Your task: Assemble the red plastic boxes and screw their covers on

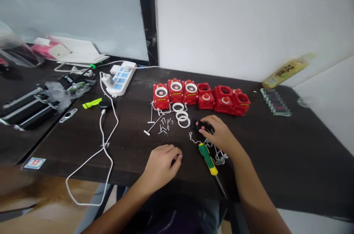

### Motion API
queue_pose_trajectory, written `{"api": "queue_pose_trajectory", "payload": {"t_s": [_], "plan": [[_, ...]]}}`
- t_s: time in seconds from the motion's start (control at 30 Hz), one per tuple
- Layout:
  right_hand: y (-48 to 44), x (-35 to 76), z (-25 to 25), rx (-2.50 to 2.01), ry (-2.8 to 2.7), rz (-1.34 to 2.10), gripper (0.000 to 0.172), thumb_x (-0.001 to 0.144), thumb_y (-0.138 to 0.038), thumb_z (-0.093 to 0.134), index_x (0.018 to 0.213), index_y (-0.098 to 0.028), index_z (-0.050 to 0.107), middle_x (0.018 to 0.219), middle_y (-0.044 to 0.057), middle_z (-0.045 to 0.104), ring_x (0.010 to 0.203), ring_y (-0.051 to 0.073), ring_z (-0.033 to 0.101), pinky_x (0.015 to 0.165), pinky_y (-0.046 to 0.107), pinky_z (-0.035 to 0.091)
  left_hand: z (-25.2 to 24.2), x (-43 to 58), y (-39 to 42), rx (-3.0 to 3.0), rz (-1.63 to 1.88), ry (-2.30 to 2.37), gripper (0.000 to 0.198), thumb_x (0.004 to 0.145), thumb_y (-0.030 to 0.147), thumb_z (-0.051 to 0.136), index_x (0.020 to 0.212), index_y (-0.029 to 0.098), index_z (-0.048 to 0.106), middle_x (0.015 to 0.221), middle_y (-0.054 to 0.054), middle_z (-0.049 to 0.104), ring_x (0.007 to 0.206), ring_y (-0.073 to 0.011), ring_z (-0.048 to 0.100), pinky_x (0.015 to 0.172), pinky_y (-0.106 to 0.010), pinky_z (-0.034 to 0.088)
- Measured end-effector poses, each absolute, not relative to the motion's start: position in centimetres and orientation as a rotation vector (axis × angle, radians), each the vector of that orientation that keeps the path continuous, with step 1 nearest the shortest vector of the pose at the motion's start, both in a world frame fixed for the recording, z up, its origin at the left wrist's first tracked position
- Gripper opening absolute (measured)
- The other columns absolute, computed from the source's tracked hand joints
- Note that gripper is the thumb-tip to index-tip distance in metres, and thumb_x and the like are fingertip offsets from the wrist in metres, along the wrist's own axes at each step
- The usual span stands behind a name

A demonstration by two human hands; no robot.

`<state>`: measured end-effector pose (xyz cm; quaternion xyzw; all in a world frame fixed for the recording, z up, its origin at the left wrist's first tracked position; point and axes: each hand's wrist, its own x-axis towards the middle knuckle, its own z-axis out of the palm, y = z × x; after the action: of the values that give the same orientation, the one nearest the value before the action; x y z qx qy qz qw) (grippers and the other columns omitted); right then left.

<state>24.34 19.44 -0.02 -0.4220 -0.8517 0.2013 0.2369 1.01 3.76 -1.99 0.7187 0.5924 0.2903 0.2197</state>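
My right hand [217,131] has its fingers closed on a black round part [203,126] with reddish spots, low over the table. My left hand [163,164] rests near the front edge with curled fingers; whatever lies inside them, if anything, is hidden. Between and beyond the hands are several white rings [183,119] and a scatter of small screws [165,126]. A screwdriver [208,157] with a green and yellow handle lies below my right hand, beside white cords [220,157]. Red box-shaped housings [190,93] stand in a row behind, some fitted with white rings.
Left of the housings are a white power strip [121,79] and a looping white cable [112,160]. Metal T-shaped rods [153,127] lie near the screws. At right are a phone [275,102] and a yellow-labelled bottle [287,72] by the wall. Black-and-silver hardware [33,107] lies far left.
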Motion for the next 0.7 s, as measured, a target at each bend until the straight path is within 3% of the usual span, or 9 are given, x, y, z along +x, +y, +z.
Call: {"api": "queue_pose_trajectory", "payload": {"t_s": [0.17,0.3,0.5,0.7], "plan": [[21.4,26.5,-0.3,-1.250,-2.192,0.393,0.020,0.097,-0.024,0.051,0.106,-0.020,0.068,0.107,0.013,0.072,0.106,0.030,0.068,0.100,0.048,0.054,-2.1,1.2,3.9,2.009,0.802,1.669,0.014,0.099,0.020,0.058,0.091,0.024,0.068,0.080,0.001,0.068,0.075,-0.0164,0.063,0.073,-0.033,0.044],[23.3,28.8,-1.1,-1.441,-2.082,0.266,0.023,0.090,-0.021,0.052,0.102,-0.017,0.071,0.107,0.016,0.072,0.106,0.033,0.068,0.102,0.053,0.054,-2.3,1.1,3.8,2.026,0.806,1.655,0.015,0.100,0.020,0.056,0.091,0.023,0.068,0.079,0.001,0.067,0.074,-0.0166,0.063,0.073,-0.033,0.044],[22.9,28.4,-1.7,-1.455,-2.204,0.381,0.028,0.090,-0.024,0.054,0.107,-0.018,0.075,0.110,0.015,0.072,0.107,0.030,0.069,0.104,0.050,0.054,-2.4,0.8,3.7,2.029,0.832,1.590,0.015,0.100,0.019,0.056,0.091,0.024,0.068,0.079,0.001,0.067,0.076,-0.0163,0.062,0.074,-0.032,0.044],[22.4,27.9,-1.2,-1.467,-2.196,0.440,0.025,0.091,-0.026,0.058,0.108,-0.019,0.075,0.110,0.013,0.071,0.101,0.027,0.069,0.097,0.048,0.059,-2.3,0.6,3.7,2.051,0.811,1.580,0.015,0.099,0.021,0.057,0.091,0.024,0.069,0.080,0.001,0.068,0.077,-0.0172,0.063,0.075,-0.033,0.045]]}}
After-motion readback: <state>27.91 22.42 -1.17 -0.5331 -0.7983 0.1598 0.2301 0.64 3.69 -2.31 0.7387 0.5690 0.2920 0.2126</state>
